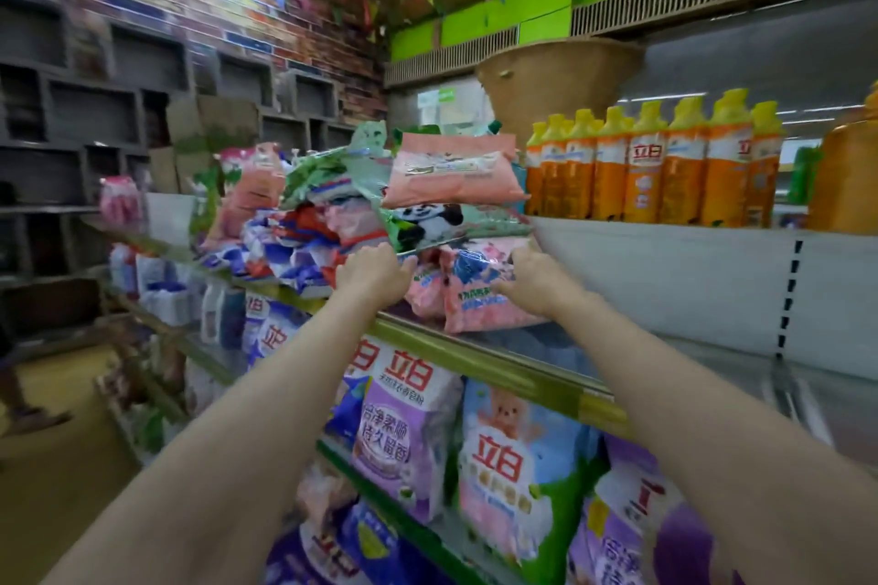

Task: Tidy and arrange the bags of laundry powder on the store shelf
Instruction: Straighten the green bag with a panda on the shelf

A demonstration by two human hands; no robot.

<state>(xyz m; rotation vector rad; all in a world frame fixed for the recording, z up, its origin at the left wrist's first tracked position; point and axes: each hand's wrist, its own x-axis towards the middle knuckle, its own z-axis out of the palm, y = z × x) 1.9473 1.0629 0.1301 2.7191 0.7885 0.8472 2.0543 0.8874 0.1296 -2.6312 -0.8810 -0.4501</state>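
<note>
Both arms reach up to a store shelf with a yellow-green front edge strip [480,359], where soft plastic bags of laundry powder lie stacked. The left hand [373,268] rests against the stack at its left side, its fingers [404,265] bent onto the lower edge of a green-and-white panda-print bag [427,223]; whether they truly grip it cannot be told through the blur. The right hand [534,283] presses on the right side of a pink glossy bag with blue print [480,295], fingers curled over its upper edge and holding it. This pink bag lies at the bottom of the stack, its front end jutting slightly past the shelf edge. On the panda bag sits a salmon-pink pillow-shaped bag [451,176], tilted a little toward the front.

To the left, a loose heap of blue, white and red crumpled bags [294,247] slumps toward the shelf edge, just beside the left hand. To the right of the stack the grey shelf board [712,356] lies bare, giving open room up to the white back panel. Above it, a row of orange bottles with yellow caps [655,166] stands close to the upper shelf's edge. Below, upright purple and blue bags with red lettering [404,428] fill the lower shelf.
</note>
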